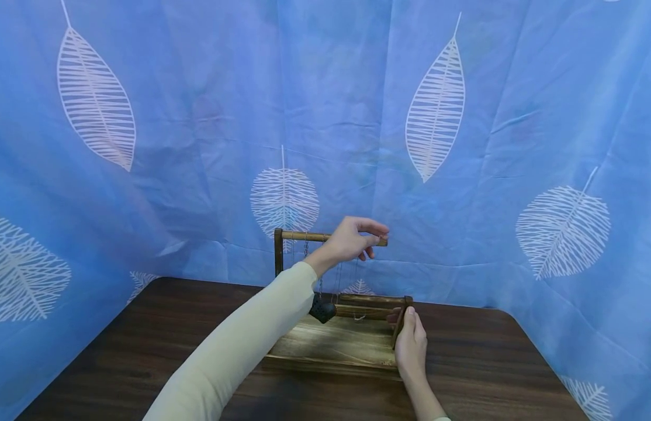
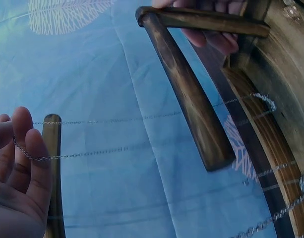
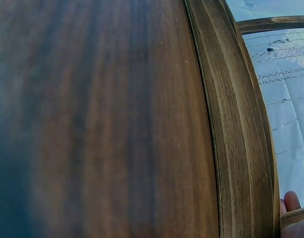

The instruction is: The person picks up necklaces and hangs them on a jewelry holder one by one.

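A wooden jewelry stand [image 1: 336, 345] has a tray base and a tall left post carrying a long upper bar [image 1: 304, 236]. At that bar's free right end is my left hand [image 1: 352, 237], thumb and fingers pinching a fine chain necklace [image 2: 117, 149]. The chain's far loop hangs down near the tray. My right hand [image 1: 414, 342] grips the stand's short right post [image 2: 211, 21], fingers wrapped behind it. From this post a lower bar [image 2: 189, 94] runs inward. In the right wrist view, fingertips [image 3: 292, 201] show at the lower right corner.
More chains [image 3: 285, 77] hang from the upper bar. A dark, patterned angular piece [image 1: 322, 309] hangs over the tray, partly behind the left sleeve [image 1: 246, 345]. The stand sits on a dark wooden table [image 1: 478, 356], with a blue leaf-print cloth [image 1: 346, 117] behind.
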A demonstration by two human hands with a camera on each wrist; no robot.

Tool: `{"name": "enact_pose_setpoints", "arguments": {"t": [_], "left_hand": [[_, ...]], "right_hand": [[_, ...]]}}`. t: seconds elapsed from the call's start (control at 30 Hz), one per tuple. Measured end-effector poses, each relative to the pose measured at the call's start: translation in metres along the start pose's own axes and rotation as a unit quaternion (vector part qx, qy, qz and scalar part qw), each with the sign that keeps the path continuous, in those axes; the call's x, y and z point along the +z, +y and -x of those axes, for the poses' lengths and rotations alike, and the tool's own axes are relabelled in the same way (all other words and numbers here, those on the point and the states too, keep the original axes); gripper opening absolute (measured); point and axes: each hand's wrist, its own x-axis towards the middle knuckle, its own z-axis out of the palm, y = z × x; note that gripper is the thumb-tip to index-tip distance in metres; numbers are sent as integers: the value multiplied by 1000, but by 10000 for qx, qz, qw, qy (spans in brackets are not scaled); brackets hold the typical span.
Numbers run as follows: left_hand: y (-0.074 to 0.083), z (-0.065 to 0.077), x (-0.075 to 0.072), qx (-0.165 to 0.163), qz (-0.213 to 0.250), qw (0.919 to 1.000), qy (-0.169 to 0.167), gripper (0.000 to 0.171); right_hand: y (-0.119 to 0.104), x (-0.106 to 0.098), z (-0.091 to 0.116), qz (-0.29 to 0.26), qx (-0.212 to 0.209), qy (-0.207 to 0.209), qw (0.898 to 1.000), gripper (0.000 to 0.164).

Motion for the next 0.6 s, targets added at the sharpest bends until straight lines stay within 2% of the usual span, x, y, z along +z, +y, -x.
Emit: {"name": "enact_pose_setpoints", "arguments": {"t": [0.4, 0.6], "left_hand": [[1, -8, 12, -255, 430, 9987, -61, 40], [2, -10, 15, -347, 437, 9984, -78, 43]], "right_hand": [[1, 0, 0, 38, -53, 49, 10000, 74], [1, 1, -1, -42, -43, 135, 9999, 74]]}}
